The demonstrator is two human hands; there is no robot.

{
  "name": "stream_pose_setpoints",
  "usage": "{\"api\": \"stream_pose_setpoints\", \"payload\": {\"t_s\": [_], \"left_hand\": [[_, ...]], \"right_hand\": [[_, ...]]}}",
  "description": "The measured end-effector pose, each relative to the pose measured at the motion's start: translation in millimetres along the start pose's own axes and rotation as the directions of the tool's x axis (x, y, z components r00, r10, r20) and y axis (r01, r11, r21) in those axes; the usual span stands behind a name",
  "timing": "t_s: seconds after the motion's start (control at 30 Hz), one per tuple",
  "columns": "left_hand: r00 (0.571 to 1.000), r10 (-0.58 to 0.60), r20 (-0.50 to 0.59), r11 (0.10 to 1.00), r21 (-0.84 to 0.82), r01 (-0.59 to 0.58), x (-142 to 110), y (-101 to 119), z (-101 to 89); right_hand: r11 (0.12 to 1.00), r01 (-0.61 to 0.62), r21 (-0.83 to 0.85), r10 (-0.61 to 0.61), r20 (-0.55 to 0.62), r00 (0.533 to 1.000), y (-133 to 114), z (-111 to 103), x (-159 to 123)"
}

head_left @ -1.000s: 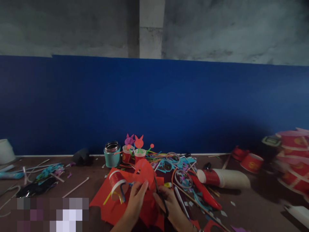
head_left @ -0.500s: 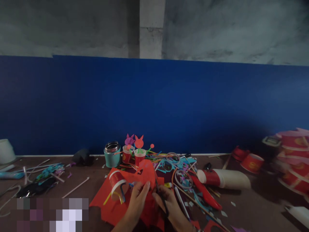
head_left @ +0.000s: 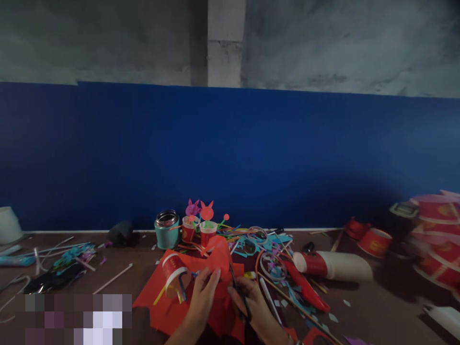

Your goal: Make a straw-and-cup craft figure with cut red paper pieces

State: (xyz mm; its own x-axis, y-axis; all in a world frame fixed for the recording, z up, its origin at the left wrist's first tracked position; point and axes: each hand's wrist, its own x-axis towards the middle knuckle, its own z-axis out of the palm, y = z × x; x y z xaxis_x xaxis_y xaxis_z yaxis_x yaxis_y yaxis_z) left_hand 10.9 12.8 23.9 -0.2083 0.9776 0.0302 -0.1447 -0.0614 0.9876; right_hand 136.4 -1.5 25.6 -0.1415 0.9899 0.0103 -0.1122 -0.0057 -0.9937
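My left hand (head_left: 201,299) pinches a piece of red paper (head_left: 217,256) and holds it up above a larger red sheet (head_left: 158,299) lying on the table. My right hand (head_left: 253,304) is closed round black scissors (head_left: 239,290) whose blades point up into the red piece's right edge. A red paper cup (head_left: 175,273) with coloured straws lies on its side just left of my left hand.
Behind stand a teal jar (head_left: 167,230) and two small red cups (head_left: 199,230) with paper animal heads. A stack of cups (head_left: 332,265) lies on its side at right, amid straws, rings and scraps. More red cups (head_left: 436,230) pile at far right. Straws lie at left.
The red piece has shifted slightly in my left hand's pinch and the scissors have stayed at its right edge; both hands remain in nearly the same place.
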Motion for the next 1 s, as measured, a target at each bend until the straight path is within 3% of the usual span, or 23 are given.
{"api": "stream_pose_setpoints", "payload": {"t_s": [0.2,0.33,0.43,0.63,1.0], "left_hand": [[0.987,-0.098,-0.130,0.993,-0.077,0.088,0.4,-3.6,-3.5],[0.978,-0.088,-0.188,0.993,-0.096,0.070,1.7,-4.9,-4.2],[0.980,-0.065,-0.186,0.996,-0.073,0.053,3.3,-4.1,-3.2],[0.998,0.055,-0.019,0.998,0.025,-0.055,3.6,-2.6,-2.2],[0.984,-0.059,-0.167,0.997,-0.049,0.052,4.2,-2.7,-2.9]], "right_hand": [[0.998,-0.057,-0.026,0.056,-0.023,0.998,3.0,0.8,1.1],[0.996,-0.072,-0.050,0.072,-0.007,0.997,-0.5,2.2,-0.5],[0.996,-0.065,-0.069,0.066,0.018,0.998,-0.3,1.3,-1.0],[0.999,-0.031,-0.034,0.031,0.014,0.999,3.4,-2.0,0.3],[0.995,-0.069,-0.068,0.071,0.025,0.997,-1.9,0.8,-0.1]]}}
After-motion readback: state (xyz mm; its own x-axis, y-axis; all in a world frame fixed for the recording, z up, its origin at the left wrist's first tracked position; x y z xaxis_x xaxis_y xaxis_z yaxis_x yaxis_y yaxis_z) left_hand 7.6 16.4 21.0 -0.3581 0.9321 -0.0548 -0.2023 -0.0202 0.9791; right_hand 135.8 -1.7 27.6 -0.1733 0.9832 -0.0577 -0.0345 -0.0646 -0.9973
